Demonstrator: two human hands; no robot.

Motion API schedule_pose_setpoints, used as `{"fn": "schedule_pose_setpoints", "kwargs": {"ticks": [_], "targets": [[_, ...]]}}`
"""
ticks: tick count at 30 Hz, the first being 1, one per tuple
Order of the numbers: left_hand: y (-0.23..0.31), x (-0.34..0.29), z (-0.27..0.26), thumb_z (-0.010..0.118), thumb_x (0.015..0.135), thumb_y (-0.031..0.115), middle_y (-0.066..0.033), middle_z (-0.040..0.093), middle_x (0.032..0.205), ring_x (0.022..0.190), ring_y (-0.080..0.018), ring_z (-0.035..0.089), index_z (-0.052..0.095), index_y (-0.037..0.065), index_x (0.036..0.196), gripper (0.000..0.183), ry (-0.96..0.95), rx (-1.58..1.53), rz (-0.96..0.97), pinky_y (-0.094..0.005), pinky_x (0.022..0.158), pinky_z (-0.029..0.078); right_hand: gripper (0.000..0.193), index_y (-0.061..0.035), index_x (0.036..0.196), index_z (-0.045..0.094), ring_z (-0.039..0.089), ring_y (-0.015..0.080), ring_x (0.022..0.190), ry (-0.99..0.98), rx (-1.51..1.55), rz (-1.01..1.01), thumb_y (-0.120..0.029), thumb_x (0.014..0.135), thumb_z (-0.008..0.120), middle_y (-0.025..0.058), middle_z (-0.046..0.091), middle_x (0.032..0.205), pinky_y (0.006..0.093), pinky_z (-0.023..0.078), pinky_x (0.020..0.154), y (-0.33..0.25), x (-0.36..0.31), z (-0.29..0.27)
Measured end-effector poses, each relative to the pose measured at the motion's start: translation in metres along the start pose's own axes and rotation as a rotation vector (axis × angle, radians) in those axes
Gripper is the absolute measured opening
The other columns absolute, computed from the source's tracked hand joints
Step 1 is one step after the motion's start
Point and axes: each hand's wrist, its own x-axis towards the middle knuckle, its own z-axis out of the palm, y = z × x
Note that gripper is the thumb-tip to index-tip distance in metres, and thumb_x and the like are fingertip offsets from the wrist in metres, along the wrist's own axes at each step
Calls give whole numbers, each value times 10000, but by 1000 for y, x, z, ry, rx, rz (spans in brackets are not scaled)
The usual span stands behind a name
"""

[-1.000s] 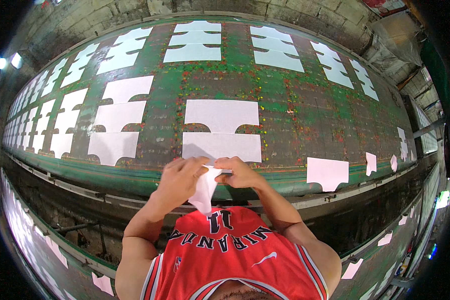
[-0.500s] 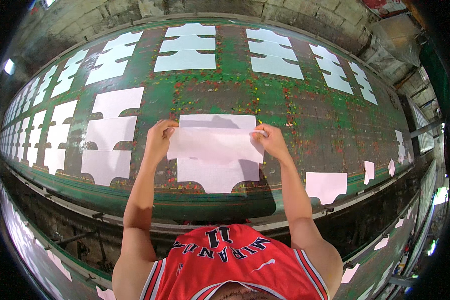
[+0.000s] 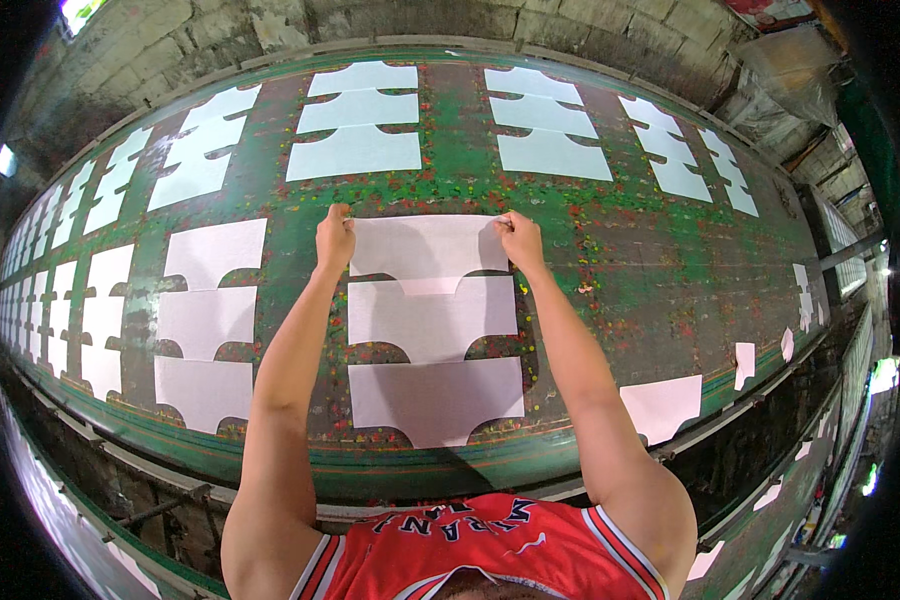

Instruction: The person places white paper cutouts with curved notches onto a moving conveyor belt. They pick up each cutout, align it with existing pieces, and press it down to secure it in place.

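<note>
Both my arms reach forward over a long green table. Between my hands a white cut fabric piece (image 3: 425, 243) is stretched out, its curved cut-outs toward me. My left hand (image 3: 336, 238) pinches its far left corner, and my right hand (image 3: 519, 240) pinches the far right corner. Its near edge meets a second white fabric piece (image 3: 430, 312) lying flat. Closest to me is a third fabric piece (image 3: 435, 392) of the same shape, in line with the others and partly under my shadow.
The green tabletop (image 3: 650, 290) is speckled with red and yellow spots. To the left lies another column of fabric pieces (image 3: 205, 315), with more columns beyond. A far row of pieces (image 3: 355, 150) runs along the back. One fabric piece (image 3: 665, 405) sits near the right front edge.
My hands have moved away from me with the fabric piece. It was lifted and folded over the others; now it is spread farther back, in line with the two nearer pieces.
</note>
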Motion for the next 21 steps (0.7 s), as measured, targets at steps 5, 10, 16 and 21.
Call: {"fn": "schedule_pose_setpoints", "kwargs": {"ticks": [5,10,16,21], "targets": [[-11,17,10,635,923,81,-209,711,1057,1019,-419,664,576,32,1200,288,-2,46,32,-496,844,515,214,-40,1047,684,705,387,832,21,-23,-46,-210,920,658,204,719,888,473,535,734,10,15,10],[-10,21,12,648,914,85,-191,715,1017,982,-409,668,570,32,1184,285,-16,133,-5,-498,829,513,226,-55,1064,678,698,405,883,-9,-47,9,-237,935,648,206,719,925,498,532,764,11,22,13],[14,3,12,671,920,184,-165,578,1346,1229,-365,546,591,52,1212,330,-35,382,104,-544,959,436,238,-61,1016,674,690,421,889,-30,-83,56,-286,945,646,197,724,924,514,531,768,9,24,15],[48,-46,47,492,1003,428,-184,332,1582,1458,-378,311,485,19,1430,591,-143,671,267,-718,1116,179,248,-47,971,660,689,398,812,12,-150,73,-293,943,659,201,705,858,482,516,707,10,25,19]]}}
